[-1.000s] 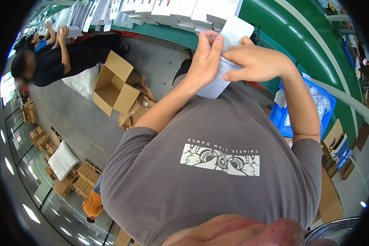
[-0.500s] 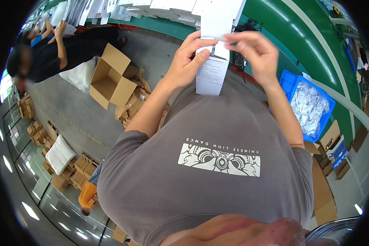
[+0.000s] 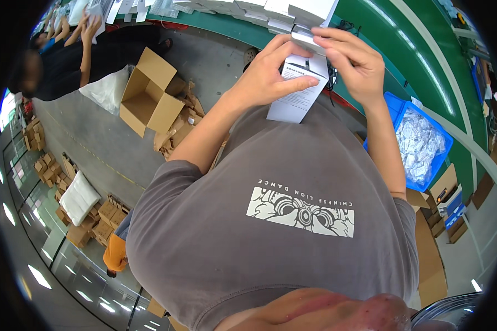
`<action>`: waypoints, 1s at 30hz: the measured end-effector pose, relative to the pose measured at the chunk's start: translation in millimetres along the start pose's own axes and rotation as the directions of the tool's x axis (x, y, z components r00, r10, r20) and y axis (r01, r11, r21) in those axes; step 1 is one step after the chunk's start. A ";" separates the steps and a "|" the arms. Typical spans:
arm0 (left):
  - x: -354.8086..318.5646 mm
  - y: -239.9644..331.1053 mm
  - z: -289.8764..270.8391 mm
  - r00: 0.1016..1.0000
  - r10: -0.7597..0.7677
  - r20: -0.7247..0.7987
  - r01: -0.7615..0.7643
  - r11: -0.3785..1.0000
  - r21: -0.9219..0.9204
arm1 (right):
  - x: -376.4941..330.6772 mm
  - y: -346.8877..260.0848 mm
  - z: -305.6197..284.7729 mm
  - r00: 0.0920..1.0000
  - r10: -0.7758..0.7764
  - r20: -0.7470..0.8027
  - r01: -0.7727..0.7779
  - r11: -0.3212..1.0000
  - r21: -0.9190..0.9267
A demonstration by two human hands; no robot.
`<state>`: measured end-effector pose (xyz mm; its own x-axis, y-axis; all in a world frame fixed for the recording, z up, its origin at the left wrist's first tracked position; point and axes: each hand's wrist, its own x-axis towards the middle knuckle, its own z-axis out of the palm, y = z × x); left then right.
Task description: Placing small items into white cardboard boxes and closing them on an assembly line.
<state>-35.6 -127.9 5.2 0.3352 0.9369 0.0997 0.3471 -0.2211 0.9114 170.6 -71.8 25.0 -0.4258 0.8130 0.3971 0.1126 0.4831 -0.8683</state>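
A small white printed carton [image 3: 296, 106] is held up in front of my chest, its near end tilted down toward the shirt. My left hand [image 3: 270, 74] wraps round it, with the thumb across the printed face and the fingers along the far side. At the carton's top end, a white flap [image 3: 308, 43] stands up. The fingers of my right hand [image 3: 356, 66] are bent against the flap's right edge, slightly blurred. Whether anything is inside the carton cannot be seen.
White cartons [image 3: 270, 10] are stacked on the green bench [image 3: 226, 28] ahead. A blue bin [image 3: 389, 113] of small clear packets stands to the right. An open cardboard box [image 3: 149, 96] sits on the floor at left, and a co-worker in black [image 3: 107, 58] stands beyond it.
The carton has tilted and shifted slightly right. The white flap at its top has folded over from lying straight out, and my right fingers have come up against it.
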 end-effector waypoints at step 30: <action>12.5 -33.5 -74.9 0.996 -0.056 -0.066 0.046 0.988 -0.147 | 63.1 2.5 31.9 0.865 0.409 0.293 -0.478 0.848 0.228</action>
<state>-108.7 -88.5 5.7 0.2562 0.9638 0.0743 0.2294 -0.1353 0.9639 115.4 -29.6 38.5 -0.5848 0.8052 -0.0984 0.0942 -0.0531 -0.9941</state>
